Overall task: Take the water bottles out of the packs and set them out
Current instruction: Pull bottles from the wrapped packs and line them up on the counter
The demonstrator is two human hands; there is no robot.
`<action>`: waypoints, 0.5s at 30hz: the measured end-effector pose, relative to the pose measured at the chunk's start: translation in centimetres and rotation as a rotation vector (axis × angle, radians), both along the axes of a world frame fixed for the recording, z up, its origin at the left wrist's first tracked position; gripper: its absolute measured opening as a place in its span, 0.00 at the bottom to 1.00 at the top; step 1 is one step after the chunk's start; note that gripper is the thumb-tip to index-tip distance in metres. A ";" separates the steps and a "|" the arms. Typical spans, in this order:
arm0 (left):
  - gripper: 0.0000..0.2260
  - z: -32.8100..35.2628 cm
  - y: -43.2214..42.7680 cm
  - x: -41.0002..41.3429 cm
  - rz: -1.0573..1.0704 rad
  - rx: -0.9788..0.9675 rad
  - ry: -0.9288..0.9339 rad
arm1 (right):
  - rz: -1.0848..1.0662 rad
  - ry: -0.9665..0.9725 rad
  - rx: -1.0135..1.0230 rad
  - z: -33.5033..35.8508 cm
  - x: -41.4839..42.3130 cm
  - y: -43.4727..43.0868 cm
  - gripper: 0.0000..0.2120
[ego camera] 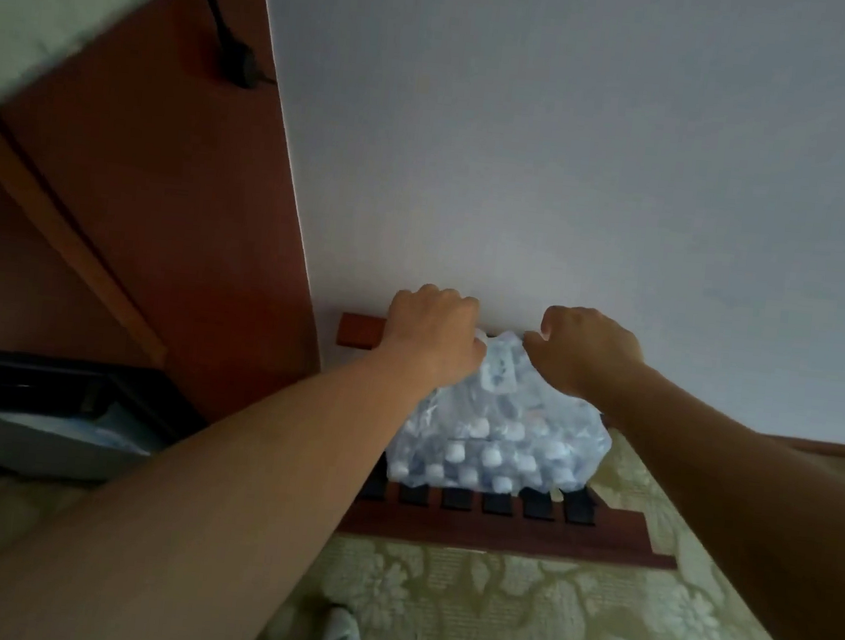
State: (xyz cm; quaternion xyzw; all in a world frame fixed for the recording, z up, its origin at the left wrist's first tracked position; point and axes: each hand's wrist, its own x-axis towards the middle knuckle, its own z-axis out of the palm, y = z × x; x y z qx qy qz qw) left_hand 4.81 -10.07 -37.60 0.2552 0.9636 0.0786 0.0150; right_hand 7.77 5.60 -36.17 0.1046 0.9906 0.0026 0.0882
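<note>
We look down on a pack of water bottles that sits on a dark red slatted wooden rack, pushed against a pale wall. The bottles are still bundled inside clear plastic wrap, and we can make out rows of white caps through it (the picture is soft, so we cannot count them). Both bare arms reach forward to the far top edge of the pack. The left hand lies over the pack's upper left corner with its fingers curled round the edge; the fingertips are hidden behind it, but we read this as a grip on the wrap. The right hand is at the upper right, its fingers bent and its thumb and forefinger pinching a raised fold of the wrap. The two hands are near each other but do not touch. Below the rack we see a green floral carpet and the toe of a light shoe. To the left stands a reddish-brown wooden panel with a black cable hanging against it.
</note>
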 end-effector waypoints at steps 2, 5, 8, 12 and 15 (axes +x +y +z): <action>0.12 -1.8 0.2 -0.4 0.007 0.022 -0.028 | 0.001 -0.026 -0.020 -1.9 -0.5 0.0 0.21; 0.11 -4.7 0.4 -0.9 0.014 0.054 -0.063 | 0.014 -0.062 -0.046 -4.7 -1.2 -0.2 0.21; 0.13 -7.6 0.6 -1.5 0.024 0.060 -0.098 | 0.034 -0.083 -0.072 -7.4 -2.1 -0.5 0.21; 0.11 -11.9 1.2 -1.6 0.085 0.114 -0.202 | 0.050 -0.134 -0.156 -11.5 -2.8 -0.5 0.19; 0.05 -15.0 1.8 -2.0 0.184 0.138 -0.273 | 0.061 -0.170 -0.201 -14.6 -3.5 0.2 0.20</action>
